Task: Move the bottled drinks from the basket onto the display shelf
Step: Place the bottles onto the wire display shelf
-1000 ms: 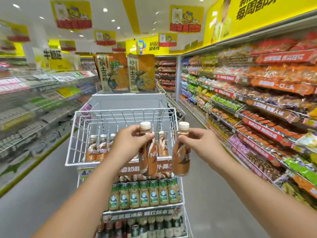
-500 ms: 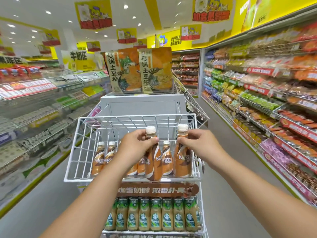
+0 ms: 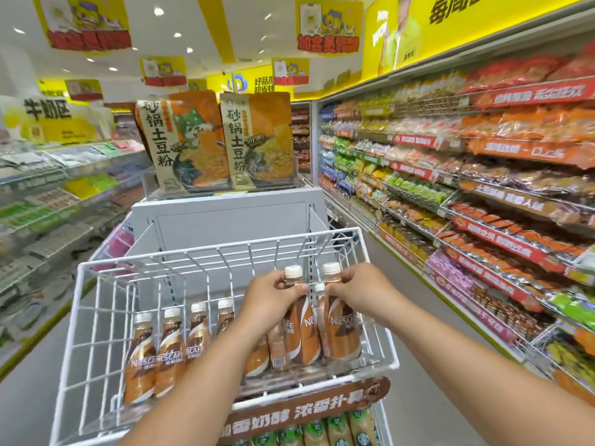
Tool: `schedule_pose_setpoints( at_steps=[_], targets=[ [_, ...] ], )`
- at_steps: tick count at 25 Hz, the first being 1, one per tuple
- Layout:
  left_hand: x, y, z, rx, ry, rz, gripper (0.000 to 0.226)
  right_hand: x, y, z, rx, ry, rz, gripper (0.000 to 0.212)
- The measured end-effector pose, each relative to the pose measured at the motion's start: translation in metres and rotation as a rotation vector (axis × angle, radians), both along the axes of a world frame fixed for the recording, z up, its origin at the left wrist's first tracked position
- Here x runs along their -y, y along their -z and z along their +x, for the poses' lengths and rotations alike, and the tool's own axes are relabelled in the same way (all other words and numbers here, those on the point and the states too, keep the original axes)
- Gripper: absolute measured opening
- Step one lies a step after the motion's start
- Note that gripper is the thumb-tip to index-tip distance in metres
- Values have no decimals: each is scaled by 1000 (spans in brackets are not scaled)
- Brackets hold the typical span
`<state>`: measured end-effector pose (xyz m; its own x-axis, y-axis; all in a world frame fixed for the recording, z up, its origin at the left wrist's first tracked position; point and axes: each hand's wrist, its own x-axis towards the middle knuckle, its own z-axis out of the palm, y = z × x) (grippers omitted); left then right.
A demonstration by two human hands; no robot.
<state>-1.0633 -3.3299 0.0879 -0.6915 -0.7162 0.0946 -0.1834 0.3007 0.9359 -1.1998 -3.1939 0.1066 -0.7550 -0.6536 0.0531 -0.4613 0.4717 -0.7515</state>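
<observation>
In the wire basket [image 3: 96,333], both hands' fingers [image 3: 291,289] grip brown, white-capped bottles [image 3: 341,323].

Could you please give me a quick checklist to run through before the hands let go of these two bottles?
1. Left hand grips the left bottle by its neck: ok.
2. Right hand grips the right bottle by its neck: ok.
3. Both bottles upright: ok.
4. Both inside the wire rack, at its right end: ok.
5. Bottoms resting on the rack floor: cannot tell.
6. Labels facing front, like the row on the left: ok.
</observation>
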Motion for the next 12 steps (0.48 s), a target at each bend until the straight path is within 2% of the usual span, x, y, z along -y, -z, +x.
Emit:
schedule_pose_setpoints(
  at_steps=[5,7,10,12],
  targets=[
    [27,30,-19,62,62,13,19,18,21,-2,15,115,102,29],
    [36,40,-25,97,70,10,27,24,26,-5,26,151,135,31],
    [42,51,-30,137,57,16,51,34,32,-10,56,154,153,28],
    [44,56,-32,156,25,36,52,42,37,-10,92,160,155,29]
  ],
)
